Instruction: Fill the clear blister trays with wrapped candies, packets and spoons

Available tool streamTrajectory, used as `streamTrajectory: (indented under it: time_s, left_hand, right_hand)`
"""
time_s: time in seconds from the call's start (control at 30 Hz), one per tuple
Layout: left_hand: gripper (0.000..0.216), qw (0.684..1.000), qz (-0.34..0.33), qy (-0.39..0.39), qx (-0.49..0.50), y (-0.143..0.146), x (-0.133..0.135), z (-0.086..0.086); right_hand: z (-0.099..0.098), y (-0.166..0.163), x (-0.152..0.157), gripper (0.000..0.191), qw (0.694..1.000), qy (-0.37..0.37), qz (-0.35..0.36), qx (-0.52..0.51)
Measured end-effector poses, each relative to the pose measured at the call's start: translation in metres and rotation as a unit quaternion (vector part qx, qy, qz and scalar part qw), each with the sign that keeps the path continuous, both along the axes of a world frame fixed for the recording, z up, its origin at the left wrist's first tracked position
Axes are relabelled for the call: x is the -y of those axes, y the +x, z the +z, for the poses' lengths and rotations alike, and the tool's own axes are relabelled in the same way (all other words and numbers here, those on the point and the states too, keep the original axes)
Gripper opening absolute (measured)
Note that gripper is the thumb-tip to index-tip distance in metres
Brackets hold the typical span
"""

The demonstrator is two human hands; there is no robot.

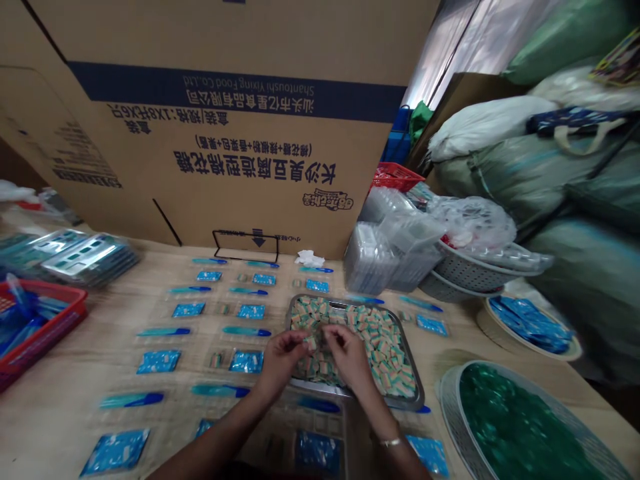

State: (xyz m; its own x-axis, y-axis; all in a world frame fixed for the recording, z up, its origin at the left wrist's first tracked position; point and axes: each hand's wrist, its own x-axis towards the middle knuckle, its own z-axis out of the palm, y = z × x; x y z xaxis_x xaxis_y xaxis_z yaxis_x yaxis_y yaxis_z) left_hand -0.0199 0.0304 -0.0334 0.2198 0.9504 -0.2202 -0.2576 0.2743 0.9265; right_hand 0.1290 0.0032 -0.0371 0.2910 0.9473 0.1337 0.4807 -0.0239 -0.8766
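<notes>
I've got the left hand (283, 363) pinching a striped candy cube (311, 343) above the steel tray (413, 373).
The cube sits between the left fingertips, and the right hand (350, 357) curls just beside it; I can't tell whether that hand grips it too. A heap of striped candy cubes (380, 347) fills the tray under both hands, with rows of blue sachets (159, 361) and blue plastic spoons (131, 400) left of the tray on the worktop (65, 433).

The tray (411, 381) is brushed metal, the sachets (159, 361) glossy plastic, the bench (60, 427) matt wood, the carton (240, 193) matt cardboard.
</notes>
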Motion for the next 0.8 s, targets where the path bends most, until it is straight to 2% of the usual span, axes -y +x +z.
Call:
streamTrajectory:
  time_s: [0.13, 0.3, 0.37, 0.47, 0.53, 0.67, 0.8]
  left_hand:
    - [0.026, 1.0, -0.012, -0.021, -0.014, 0.0, -0.001, 0.0]
    - [0.025, 1.0, -0.011, -0.017, -0.011, 0.002, -0.001, -0.002]
    - [0.025, 1.0, -0.002, -0.011, -0.002, 0.002, 0.0, -0.001]
    - [0.026, 1.0, 0.005, 0.006, 0.007, 0.002, 0.0, 0.001]
    - [0.028, 1.0, 0.007, 0.006, 0.014, 0.001, 0.0, 0.002]
    - [0.032, 0.999, 0.002, -0.01, 0.038, -0.008, 0.003, 0.003]
    - [0.033, 0.999, 0.007, 0.018, 0.04, -0.025, 0.006, 0.003]
  right_hand:
    - [0.009, 0.032, -0.025, 0.017, 0.997, -0.01, -0.029, 0.064]
    - [0.016, 0.039, -0.027, 0.002, 0.996, -0.013, 0.013, 0.088]
    - [0.017, 0.031, -0.018, 0.008, 0.997, -0.013, 0.043, 0.056]
    - [0.019, 0.009, -0.002, 0.023, 0.991, -0.024, 0.094, -0.093]
    - [0.019, -0.006, 0.004, 0.028, 0.981, -0.026, 0.092, -0.17]
    - [0.018, -0.026, 0.006, 0.028, 0.983, -0.01, 0.067, -0.17]
    - [0.016, -0.043, -0.001, 0.025, 0.986, 0.011, 0.07, -0.152]
